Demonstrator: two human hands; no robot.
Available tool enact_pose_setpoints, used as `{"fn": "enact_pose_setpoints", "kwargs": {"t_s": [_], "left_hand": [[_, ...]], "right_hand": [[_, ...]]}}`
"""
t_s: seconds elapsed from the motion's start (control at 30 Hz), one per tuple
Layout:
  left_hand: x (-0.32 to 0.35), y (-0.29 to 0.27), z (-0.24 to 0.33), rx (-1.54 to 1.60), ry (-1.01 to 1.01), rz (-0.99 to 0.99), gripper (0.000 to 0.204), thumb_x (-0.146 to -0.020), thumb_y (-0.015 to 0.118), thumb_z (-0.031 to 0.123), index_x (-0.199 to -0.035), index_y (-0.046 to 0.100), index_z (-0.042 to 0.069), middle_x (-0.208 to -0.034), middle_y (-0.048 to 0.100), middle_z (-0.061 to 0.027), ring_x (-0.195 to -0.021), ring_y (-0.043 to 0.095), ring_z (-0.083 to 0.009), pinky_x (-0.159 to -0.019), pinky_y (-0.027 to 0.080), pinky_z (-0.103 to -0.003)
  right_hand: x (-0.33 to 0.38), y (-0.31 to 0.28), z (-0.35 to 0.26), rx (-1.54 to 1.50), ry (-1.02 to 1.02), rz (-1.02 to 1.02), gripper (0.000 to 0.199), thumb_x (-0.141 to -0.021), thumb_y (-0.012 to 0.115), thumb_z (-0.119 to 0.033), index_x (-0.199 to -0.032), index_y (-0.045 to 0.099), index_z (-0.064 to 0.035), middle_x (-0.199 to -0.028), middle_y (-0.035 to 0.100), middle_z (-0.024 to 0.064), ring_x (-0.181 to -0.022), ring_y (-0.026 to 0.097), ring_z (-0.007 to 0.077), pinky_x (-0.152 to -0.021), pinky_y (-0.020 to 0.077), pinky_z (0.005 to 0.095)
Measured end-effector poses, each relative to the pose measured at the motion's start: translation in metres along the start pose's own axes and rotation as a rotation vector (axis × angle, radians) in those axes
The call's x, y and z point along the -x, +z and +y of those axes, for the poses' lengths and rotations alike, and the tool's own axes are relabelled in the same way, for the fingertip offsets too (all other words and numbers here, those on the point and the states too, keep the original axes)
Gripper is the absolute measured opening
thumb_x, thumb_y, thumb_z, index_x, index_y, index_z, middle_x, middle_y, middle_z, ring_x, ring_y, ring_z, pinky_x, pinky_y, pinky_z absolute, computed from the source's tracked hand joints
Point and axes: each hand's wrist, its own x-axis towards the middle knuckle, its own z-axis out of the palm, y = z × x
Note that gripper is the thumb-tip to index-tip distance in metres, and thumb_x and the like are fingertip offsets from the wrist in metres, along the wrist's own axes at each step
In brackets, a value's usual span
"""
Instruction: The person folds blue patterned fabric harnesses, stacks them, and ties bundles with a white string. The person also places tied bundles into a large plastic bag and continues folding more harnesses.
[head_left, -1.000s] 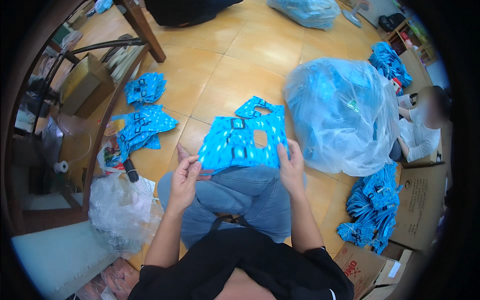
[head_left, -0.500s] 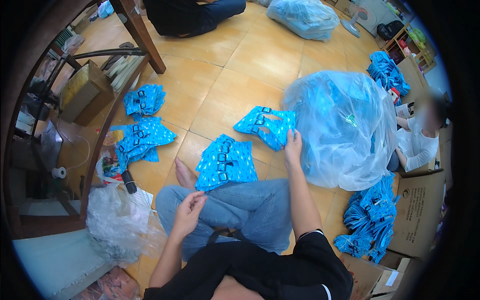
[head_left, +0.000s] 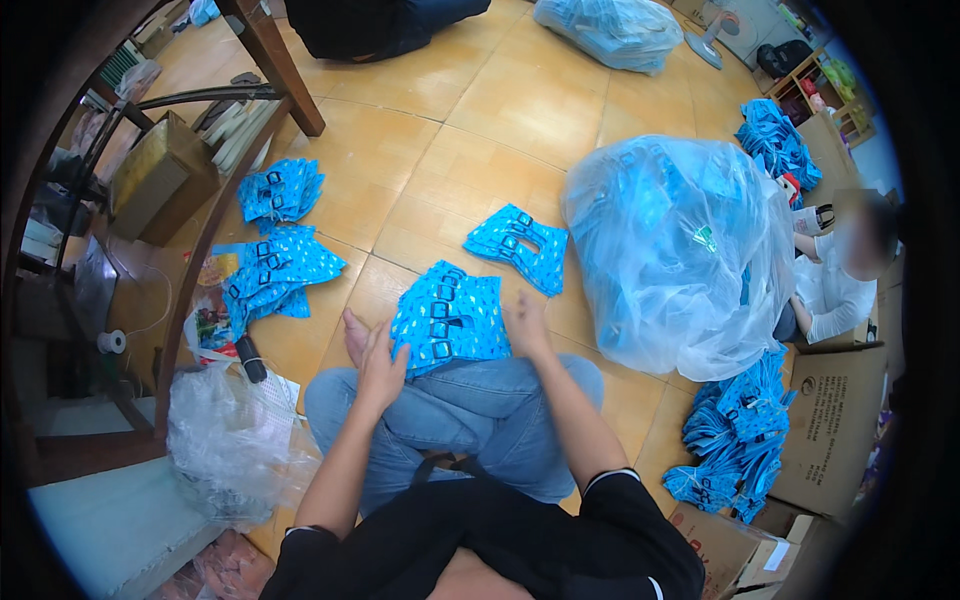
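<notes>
In front of my crossed legs lies a stack of flat blue patterned pieces with black square frames along them. At its left edge is my left hand, fingers apart, the fingertips close to or touching the stack. Beside the right edge, my right hand is smeared by motion, so its fingers are not clear. A smaller fanned bunch of the same blue pieces rests on the floor just beyond it, apart from both hands.
Two more blue piles, a nearer one and a farther one, lie at the left. A large clear bag of blue pieces stands at the right, near another person. Crumpled plastic and a dark wooden frame are on my left.
My right hand has let go of the smaller blue bunch, now lying on the floor, and moved back left to the stack. My left hand has moved up to the stack's left edge.
</notes>
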Motion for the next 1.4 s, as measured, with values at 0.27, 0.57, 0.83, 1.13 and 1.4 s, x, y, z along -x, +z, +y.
{"fn": "enact_pose_setpoints", "kwargs": {"t_s": [0.27, 0.57, 0.83, 1.13, 1.4], "left_hand": [[-0.002, 0.010, -0.010, 0.202, -0.183, 0.007, 0.050, -0.087, 0.065, 0.013, -0.131, 0.047, -0.003, -0.123, 0.057, -0.0191, -0.097, 0.062, -0.0244, -0.081, 0.050, -0.032], [0.005, 0.011, -0.020, 0.699, -0.447, -0.163, 0.046, -0.088, 0.066, 0.010, -0.129, 0.049, -0.002, -0.112, 0.063, -0.0140, -0.094, 0.062, -0.0126, -0.072, 0.050, -0.025], [0.012, 0.001, -0.005, 0.438, -0.271, 0.050, 0.041, -0.093, 0.061, 0.016, -0.128, 0.051, -0.002, -0.116, 0.062, -0.0138, -0.107, 0.059, -0.0185, -0.090, 0.045, -0.028], [0.043, -0.072, 0.074, 1.020, -0.077, -0.114, 0.038, -0.095, 0.059, 0.015, -0.128, 0.052, -0.001, -0.114, 0.062, -0.0074, -0.104, 0.057, -0.0107, -0.091, 0.045, -0.025], [0.061, -0.092, 0.104, 1.135, -0.054, -0.116, 0.034, -0.095, 0.057, 0.014, -0.125, 0.052, -0.002, -0.111, 0.063, -0.0053, -0.098, 0.059, -0.0091, -0.085, 0.048, -0.024]], "right_hand": [[0.038, 0.000, -0.020, 0.102, -0.115, -0.138, 0.055, -0.091, 0.057, -0.033, -0.131, 0.048, 0.0036, -0.131, 0.051, 0.0262, -0.122, 0.049, 0.0389, -0.102, 0.0394, 0.0417], [0.069, -0.009, -0.035, 0.019, -0.218, -0.063, 0.047, -0.089, 0.061, -0.021, -0.129, 0.051, 0.0006, -0.124, 0.056, 0.0221, -0.115, 0.055, 0.0342, -0.097, 0.0436, 0.0390], [0.089, -0.048, -0.087, -0.671, -0.139, -0.179, 0.034, -0.094, 0.057, -0.010, -0.125, 0.053, 0.0007, -0.111, 0.062, 0.0077, -0.097, 0.057, 0.0122, -0.087, 0.0456, 0.0265], [0.138, -0.111, -0.155, -0.923, -0.238, -0.093, 0.034, -0.095, 0.055, -0.008, -0.128, 0.051, 0.0008, -0.117, 0.060, 0.0082, -0.108, 0.055, 0.0128, -0.096, 0.0406, 0.0275], [0.158, -0.122, -0.161, -0.927, -0.256, -0.095, 0.039, -0.096, 0.055, -0.010, -0.133, 0.047, 0.0013, -0.116, 0.061, 0.0082, -0.102, 0.056, 0.0101, -0.090, 0.0435, 0.0247]]}}
